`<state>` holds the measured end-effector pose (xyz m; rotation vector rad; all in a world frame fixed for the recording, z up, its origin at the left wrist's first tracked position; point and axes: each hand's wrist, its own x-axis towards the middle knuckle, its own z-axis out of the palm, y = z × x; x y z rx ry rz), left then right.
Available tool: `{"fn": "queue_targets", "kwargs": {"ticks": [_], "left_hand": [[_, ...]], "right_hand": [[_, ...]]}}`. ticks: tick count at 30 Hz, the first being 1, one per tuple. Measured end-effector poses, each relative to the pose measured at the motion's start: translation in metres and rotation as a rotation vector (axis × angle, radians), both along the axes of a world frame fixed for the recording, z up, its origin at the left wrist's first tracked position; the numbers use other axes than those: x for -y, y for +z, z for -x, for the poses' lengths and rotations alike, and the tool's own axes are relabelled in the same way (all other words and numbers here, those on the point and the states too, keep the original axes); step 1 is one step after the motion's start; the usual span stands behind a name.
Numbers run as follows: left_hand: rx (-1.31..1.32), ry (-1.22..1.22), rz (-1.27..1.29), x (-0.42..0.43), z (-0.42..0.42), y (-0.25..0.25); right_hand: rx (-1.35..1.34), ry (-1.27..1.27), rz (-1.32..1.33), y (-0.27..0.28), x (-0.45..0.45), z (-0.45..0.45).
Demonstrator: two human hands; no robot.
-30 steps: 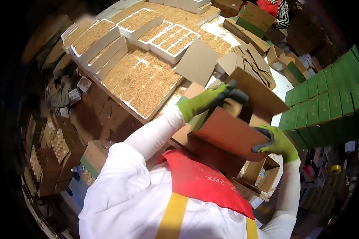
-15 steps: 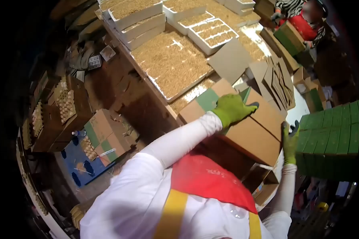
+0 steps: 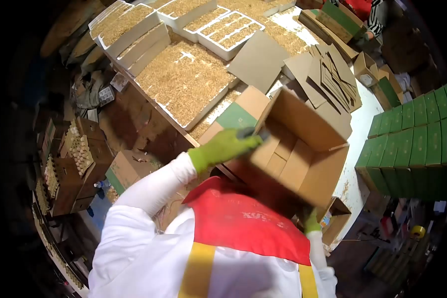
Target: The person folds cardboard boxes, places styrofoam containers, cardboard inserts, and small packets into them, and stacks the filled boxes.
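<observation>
An open cardboard box (image 3: 303,154) is tilted in front of me with its mouth toward me, showing bare inner walls and bottom flaps. My left hand (image 3: 228,149), in a green glove with dark fingertips, is closed at the box's left edge; its fingers are slightly blurred. Under the lower right corner of the box is my right hand (image 3: 312,222), gloved in green too, its fingers hidden by the cardboard. Just behind the left hand lies a brown carton with a green patch (image 3: 236,116).
White trays (image 3: 228,35) of golden-brown bits cover the table's far left. Flat cardboard sheets (image 3: 333,79) lie beyond the box. Green boxes (image 3: 407,144) are stacked at right, cartons of eggs (image 3: 79,149) at left. A co-worker's striped sleeve (image 3: 377,20) shows at top right.
The cardboard box has turned over from its closed side to its open side. My left hand has moved left to its edge, and my right hand has gone down under its near corner.
</observation>
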<state>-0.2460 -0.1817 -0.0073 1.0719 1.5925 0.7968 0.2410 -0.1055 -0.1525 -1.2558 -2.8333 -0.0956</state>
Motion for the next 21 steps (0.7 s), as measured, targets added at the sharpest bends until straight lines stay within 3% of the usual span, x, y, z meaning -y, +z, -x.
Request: {"fn": "queue_targets", "kwargs": {"ticks": [2, 4, 6, 7, 9, 10, 11, 12, 13, 15, 16, 18, 21], "left_hand": [[-0.587, -0.042, -0.072, 0.000, -0.025, 0.011], [-0.540, -0.128, 0.090, -0.009, -0.025, 0.031], [-0.513, -0.129, 0.125, -0.009, -0.030, 0.040], [-0.498, -0.136, 0.127, -0.007, -0.028, 0.041], [-0.416, 0.076, -0.098, 0.012, -0.020, -0.020], [-0.378, 0.192, -0.224, 0.014, -0.011, -0.041], [0.002, 0.432, -0.216, 0.027, 0.015, -0.024], [-0.176, 0.750, -0.378, 0.038, 0.038, -0.077], [-0.511, 1.030, -0.272, 0.045, 0.067, -0.097], [-0.189, 1.258, 0.430, 0.068, 0.129, -0.138], [-0.312, 1.355, 0.598, 0.063, 0.142, -0.186], [-0.365, 1.374, 0.548, 0.038, 0.138, -0.194], [-0.330, 1.387, 0.394, 0.029, 0.121, -0.162]], "right_hand": [[-0.292, -0.218, 0.290, 0.063, -0.017, 0.032], [-0.780, -0.384, 0.504, 0.146, -0.059, 0.073], [-0.981, -0.275, 0.450, 0.197, -0.090, 0.118], [-0.756, -0.203, 0.243, 0.193, -0.094, 0.144], [-0.541, -0.035, 0.223, 0.169, -0.090, 0.194], [-0.355, -0.046, -0.029, 0.167, -0.090, 0.199], [-0.392, -0.051, 0.023, 0.164, -0.095, 0.205], [-0.426, -0.083, 0.069, 0.162, -0.097, 0.203], [-0.423, -0.091, 0.062, 0.161, -0.100, 0.205], [-0.391, -0.076, 0.065, 0.165, -0.101, 0.203], [-0.369, -0.059, 0.050, 0.165, -0.104, 0.202], [-0.330, -0.037, 0.017, 0.160, -0.106, 0.196], [-0.466, -0.087, 0.057, 0.152, -0.110, 0.196]]}}
